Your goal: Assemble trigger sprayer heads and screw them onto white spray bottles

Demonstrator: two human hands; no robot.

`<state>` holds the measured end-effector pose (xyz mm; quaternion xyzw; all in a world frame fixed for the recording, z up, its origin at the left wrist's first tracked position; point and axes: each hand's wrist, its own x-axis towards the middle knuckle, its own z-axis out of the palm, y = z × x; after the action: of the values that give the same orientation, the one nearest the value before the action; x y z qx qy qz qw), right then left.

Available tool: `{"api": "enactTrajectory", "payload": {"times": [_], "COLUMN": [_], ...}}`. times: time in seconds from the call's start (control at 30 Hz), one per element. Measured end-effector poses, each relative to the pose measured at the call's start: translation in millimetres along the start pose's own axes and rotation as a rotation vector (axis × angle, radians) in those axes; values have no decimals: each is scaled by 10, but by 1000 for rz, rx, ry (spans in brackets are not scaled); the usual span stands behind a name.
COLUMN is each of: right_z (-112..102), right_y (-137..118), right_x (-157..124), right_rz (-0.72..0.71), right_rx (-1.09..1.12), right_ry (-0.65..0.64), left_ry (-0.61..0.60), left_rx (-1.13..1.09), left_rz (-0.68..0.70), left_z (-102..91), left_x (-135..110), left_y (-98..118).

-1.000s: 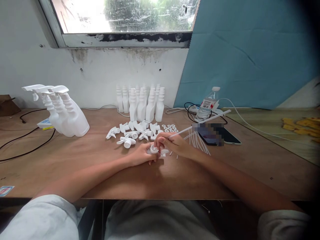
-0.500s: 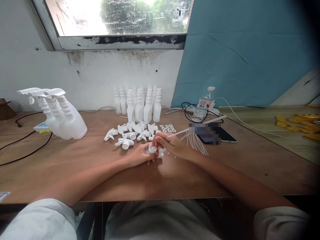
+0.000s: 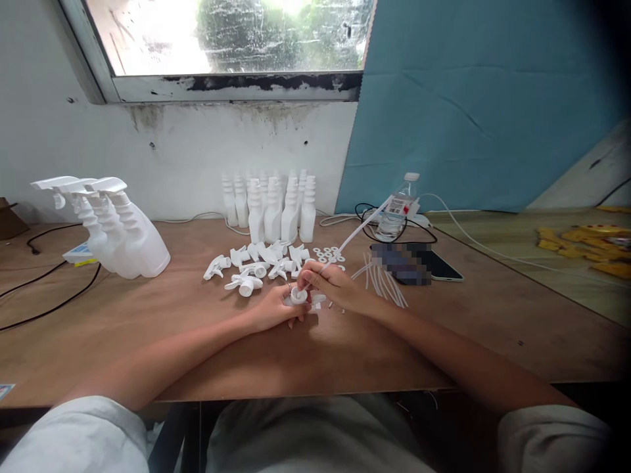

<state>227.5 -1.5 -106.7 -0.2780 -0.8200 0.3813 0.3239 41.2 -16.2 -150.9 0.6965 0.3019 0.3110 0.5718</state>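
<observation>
My left hand (image 3: 273, 309) rests on the wooden table (image 3: 148, 328) with its fingers closed round a white trigger spray head (image 3: 298, 297). My right hand (image 3: 335, 287) pinches a thin white dip tube (image 3: 362, 228) whose lower end meets the spray head; the tube slants up and to the right. The two hands touch over the spray head. A ring shows on a left finger.
Loose spray heads (image 3: 256, 263) lie just beyond my hands, with small white washers (image 3: 329, 252) and spare tubes (image 3: 387, 279) to the right. Empty white bottles (image 3: 269, 207) stand at the wall, assembled spray bottles (image 3: 116, 226) at the left. A phone (image 3: 419, 263), water bottle (image 3: 397, 209) and cables lie nearby.
The tube's free end has swung upward, from nearly level to steeply slanted. My hands stay in the same spot on the spray head.
</observation>
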Motion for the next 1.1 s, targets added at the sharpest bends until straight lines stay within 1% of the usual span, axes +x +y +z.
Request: {"api": "enactTrajectory", "payload": {"times": [0.07, 0.17, 0.27, 0.37, 0.47, 0.6, 0.67, 0.77, 0.87, 1.03, 1.1], "right_z": [20, 35, 24, 9, 14, 60, 96, 141, 143, 76, 53], "right_y": [-26, -38, 3, 55, 73, 42, 16, -17, -29, -8, 10], "right_x": [2, 3, 9, 19, 22, 4, -7, -14, -9, 0, 1], "right_rz": [5, 2, 20, 60, 97, 135, 144, 140, 132, 84, 76], "right_rx": [-31, -149, -286, -321, -244, -44, 41, 103, 107, 103, 112], "right_ry": [18, 49, 72, 101, 134, 215, 225, 213, 199, 96, 75], "left_ry": [11, 11, 7, 13, 23, 25, 26, 22, 17, 34, 34], "left_rx": [-11, -5, 15, 11, -1, -11, -8, -1, 2, -39, -53], "left_rz": [-6, -1, 5, -4, -11, -2, -4, -7, -9, -37, -34], "left_z": [7, 10, 5, 3, 7, 11, 11, 10, 11, 24, 27], "left_x": [1, 6, 11, 11, 9, 11, 13, 13, 16, 22, 25], "left_y": [2, 3, 9, 11, -11, -47, -48, -24, 4, 13, 9]}}
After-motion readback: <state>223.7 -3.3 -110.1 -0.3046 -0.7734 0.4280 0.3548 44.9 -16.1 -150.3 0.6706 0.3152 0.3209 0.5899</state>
